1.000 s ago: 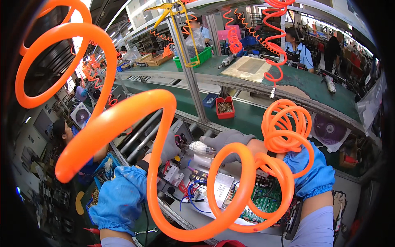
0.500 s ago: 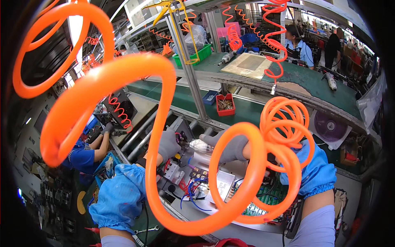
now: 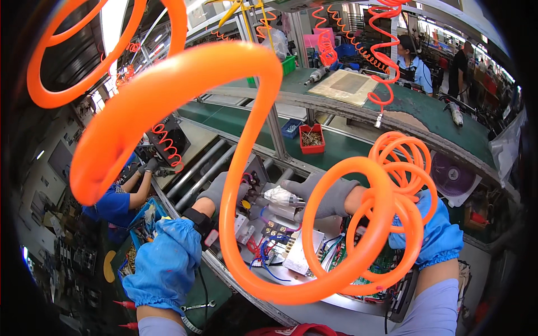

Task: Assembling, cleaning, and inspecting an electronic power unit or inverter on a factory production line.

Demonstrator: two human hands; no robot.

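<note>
My right hand [image 3: 328, 193], in a grey glove, is closed around a silver-white air screwdriver [image 3: 282, 196] above an opened electrical unit. Partly behind the orange hose, my left hand [image 3: 219, 193], gloved too, curls its fingers at the upright panel [image 3: 258, 171] near the tool's left end; what they hold is hidden. Below both hands lie a dark terminal block [image 3: 274, 228], red and blue wires [image 3: 261, 253], a silver perforated power supply [image 3: 305, 255] and a green circuit board [image 3: 386, 242]. Blue sleeve covers wrap both forearms.
A thick orange coiled hose [image 3: 251, 140] loops close in front of the view. Rollers [image 3: 204, 173] run behind the unit. A red bin of screws [image 3: 311, 139] stands beyond. A wrench [image 3: 199, 306] lies at lower left. A co-worker [image 3: 120, 201] works at left.
The view has shifted, so the hose, unit and hands sit further right. More of the tool's right end shows. Both hands stay around the same spot on the unit.
</note>
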